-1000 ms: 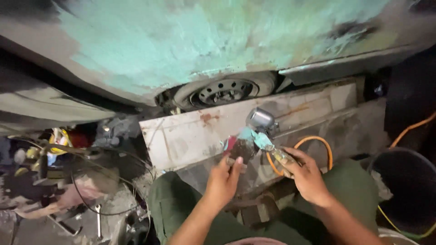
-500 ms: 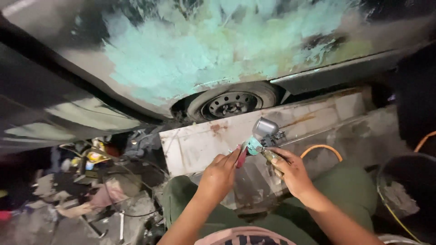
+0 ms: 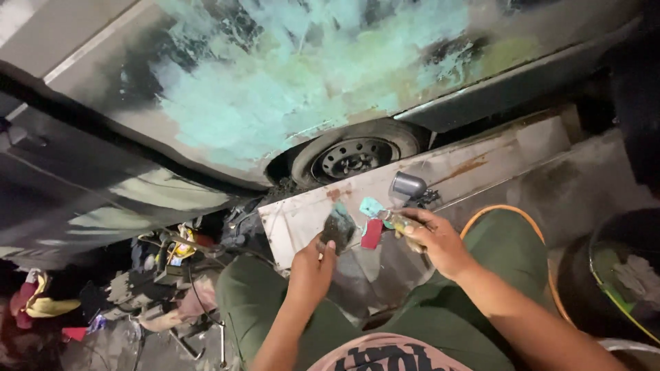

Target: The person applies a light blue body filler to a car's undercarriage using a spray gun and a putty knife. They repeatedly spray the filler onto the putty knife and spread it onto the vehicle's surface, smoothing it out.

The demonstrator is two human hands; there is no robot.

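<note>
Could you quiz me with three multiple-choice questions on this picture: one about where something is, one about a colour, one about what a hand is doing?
1. Where is the car wheel?
A. Above the hands, under the car body
B. In the person's lap
C. Inside the black tub

2. What colour is the filler smeared on the car panel?
A. Bright red
B. Pale turquoise green
C. Pure white

3. What is the left hand doing?
A. Hanging empty
B. Gripping the orange hose
C. Holding a dark flat scraper

Answers:
1. A, the wheel sits in the arch just beyond the pale board.
2. B, the broad patch is pale turquoise green.
3. C, its fingers close on the scraper, while the right hand holds a smaller tool.
</note>
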